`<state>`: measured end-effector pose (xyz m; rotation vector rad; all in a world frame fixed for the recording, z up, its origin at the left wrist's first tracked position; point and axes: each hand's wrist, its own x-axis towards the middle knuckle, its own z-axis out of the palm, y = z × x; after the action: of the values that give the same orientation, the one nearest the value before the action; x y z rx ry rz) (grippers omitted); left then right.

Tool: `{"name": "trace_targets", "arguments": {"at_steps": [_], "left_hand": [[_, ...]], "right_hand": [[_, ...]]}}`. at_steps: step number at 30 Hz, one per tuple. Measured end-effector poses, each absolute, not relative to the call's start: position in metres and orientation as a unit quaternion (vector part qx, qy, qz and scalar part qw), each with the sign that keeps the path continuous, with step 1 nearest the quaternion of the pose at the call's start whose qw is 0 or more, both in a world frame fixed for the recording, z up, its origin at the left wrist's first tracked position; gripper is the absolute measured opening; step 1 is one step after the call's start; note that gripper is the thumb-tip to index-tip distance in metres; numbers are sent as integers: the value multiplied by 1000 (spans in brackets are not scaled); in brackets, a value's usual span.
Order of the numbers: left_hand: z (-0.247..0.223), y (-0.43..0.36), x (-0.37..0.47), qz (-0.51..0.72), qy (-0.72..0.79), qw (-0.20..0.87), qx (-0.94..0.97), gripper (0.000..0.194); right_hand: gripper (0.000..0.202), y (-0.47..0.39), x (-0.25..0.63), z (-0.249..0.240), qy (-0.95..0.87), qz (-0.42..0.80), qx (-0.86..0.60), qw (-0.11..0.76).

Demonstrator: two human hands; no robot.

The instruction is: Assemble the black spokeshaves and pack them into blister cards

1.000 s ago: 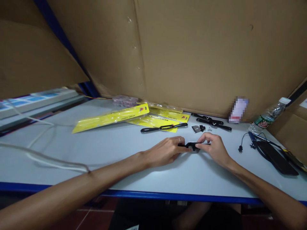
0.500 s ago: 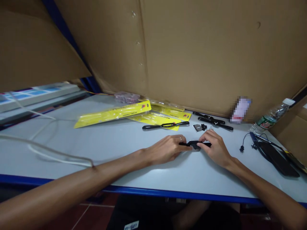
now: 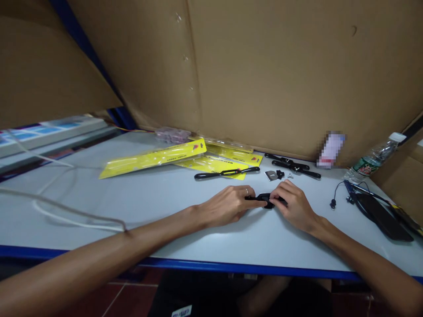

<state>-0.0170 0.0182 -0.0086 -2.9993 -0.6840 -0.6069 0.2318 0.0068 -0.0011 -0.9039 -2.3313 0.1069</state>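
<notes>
Between my two hands is a black spokeshave [image 3: 268, 203], low over the table and partly covered by fingers. My left hand [image 3: 233, 203], wearing a ring, is closed on its left end. My right hand [image 3: 292, 203] pinches its middle and right side with thumb and fingers. Just beyond them lie a silver blade [image 3: 271, 175], a small black part [image 3: 280, 174] and a small metal screw [image 3: 290, 176]. Another black spokeshave body [image 3: 228, 173] with an open middle rests partly on a yellow card, and more black spokeshaves [image 3: 295, 167] lie at the back right.
Yellow blister packs [image 3: 155, 157] lie at the back beside a pinkish bag [image 3: 172, 134]. On the right are a plastic bottle [image 3: 373, 160], corded earphones [image 3: 333, 203] and a flat black object [image 3: 385, 218]. A pale cable [image 3: 79, 207] crosses the left side. Cardboard [image 3: 264, 79] walls the rear.
My right fingers have shifted slightly left along the spokeshave, toward my left hand. The screw beyond them now shows more clearly. The view has moved slightly.
</notes>
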Motion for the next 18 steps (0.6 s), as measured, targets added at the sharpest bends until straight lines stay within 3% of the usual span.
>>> {"name": "trace_targets", "arguments": {"at_steps": [5, 8, 18], "left_hand": [[-5, 17, -15, -176, -237, -15, -955, 56], [-5, 17, -15, -174, -244, -22, -954, 54], [-7, 19, -15, -180, -236, -26, -955, 58]], "right_hand": [[16, 6, 234, 2, -892, 23, -338, 300], [5, 5, 237, 8, -907, 4, -329, 264], [14, 0, 237, 19, -932, -120, -304, 157]]}}
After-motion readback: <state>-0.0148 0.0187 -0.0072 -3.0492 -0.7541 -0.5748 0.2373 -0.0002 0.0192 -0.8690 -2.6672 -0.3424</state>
